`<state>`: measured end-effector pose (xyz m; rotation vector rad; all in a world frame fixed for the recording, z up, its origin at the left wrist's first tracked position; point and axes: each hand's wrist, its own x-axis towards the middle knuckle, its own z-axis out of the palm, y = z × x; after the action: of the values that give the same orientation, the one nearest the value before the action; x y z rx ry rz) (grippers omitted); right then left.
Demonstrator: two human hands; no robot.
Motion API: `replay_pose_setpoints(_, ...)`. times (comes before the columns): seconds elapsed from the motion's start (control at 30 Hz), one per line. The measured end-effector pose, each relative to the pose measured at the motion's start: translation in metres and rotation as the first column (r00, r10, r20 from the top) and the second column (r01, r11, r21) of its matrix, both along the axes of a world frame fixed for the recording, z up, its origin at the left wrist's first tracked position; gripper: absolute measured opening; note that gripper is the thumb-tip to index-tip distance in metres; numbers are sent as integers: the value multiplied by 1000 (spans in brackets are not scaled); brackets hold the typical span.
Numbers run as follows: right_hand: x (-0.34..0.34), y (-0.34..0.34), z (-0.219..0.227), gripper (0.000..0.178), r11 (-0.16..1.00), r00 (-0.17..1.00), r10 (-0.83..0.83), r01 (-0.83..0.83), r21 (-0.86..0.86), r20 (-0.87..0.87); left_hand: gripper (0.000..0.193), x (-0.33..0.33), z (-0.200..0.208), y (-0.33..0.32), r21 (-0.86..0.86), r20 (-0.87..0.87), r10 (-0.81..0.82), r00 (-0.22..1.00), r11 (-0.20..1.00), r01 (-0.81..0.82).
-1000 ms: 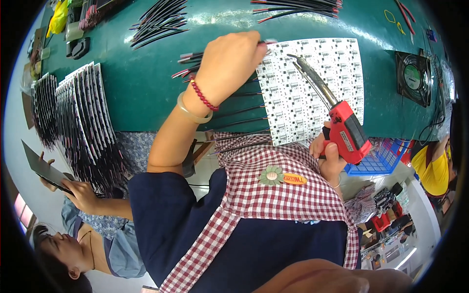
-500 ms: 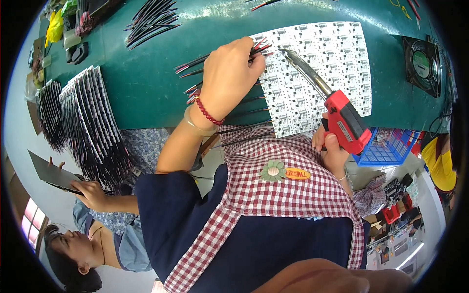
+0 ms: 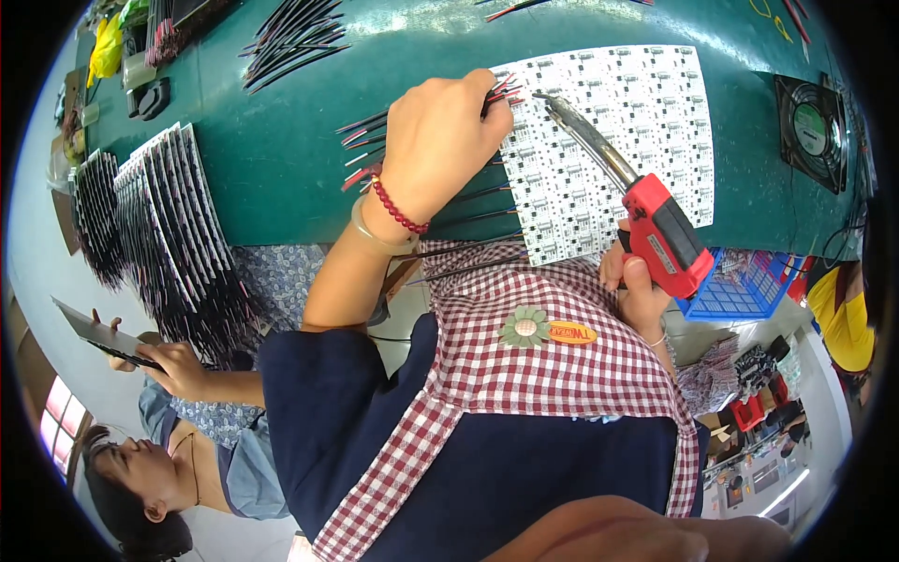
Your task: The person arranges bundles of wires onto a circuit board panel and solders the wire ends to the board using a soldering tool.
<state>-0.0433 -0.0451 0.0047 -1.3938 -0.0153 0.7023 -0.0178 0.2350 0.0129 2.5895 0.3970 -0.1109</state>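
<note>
Holding black and red wires (image 3: 506, 94) in the left hand (image 3: 440, 122), with fingers and thumb clamped on them, by the upper left corner of a white circuit sheet (image 3: 646, 122) lying on a green table (image 3: 272, 159). Gripping a red soldering iron (image 3: 667, 234) in the right hand (image 3: 639, 290), with fingers wrapped round it and the tip (image 3: 543, 97) over the sheet, near the wire ends; cannot tell whether touching.

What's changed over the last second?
The left hand has drawn back slightly along the left edge of the white circuit-board sheet; ends of the wires it grips now show over that edge. No release shows. The right hand still holds the soldering gun, tip over the sheet.
</note>
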Motion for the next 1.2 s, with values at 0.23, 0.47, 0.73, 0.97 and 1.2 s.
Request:
replay_pose_setpoints(0.23, 4, 5, 2, 49, 999, 999, 31, -31, -22, 17, 20, 4, 1, 2, -22, -24, 11, 1000, 1000, -12)
replay_pose_setpoints(0.47, 4, -5, -6, 39, 981, 986, 144, -132, -144, 79, 21, 5, 2, 0, -24, -39, 35, 999, 999, -36)
replay_pose_setpoints(0.73, 4, 3, 3, 46, 991, 995, 72, -64, -114, 66, 20, 8, 3, 1, -41, -48, 27, 998, 999, -29)
replay_pose_setpoints(0.97, 6, 2, 3, 47, 997, 999, 44, -43, -57, 24, 19, 10, 4, 1, -30, -45, 37, 998, 999, -39)
replay_pose_setpoints(1.2, 6, 2, 0, 41, 990, 994, 85, -77, -115, 70, 20, 11, 1, 2, -15, -29, 21, 999, 1000, -22)
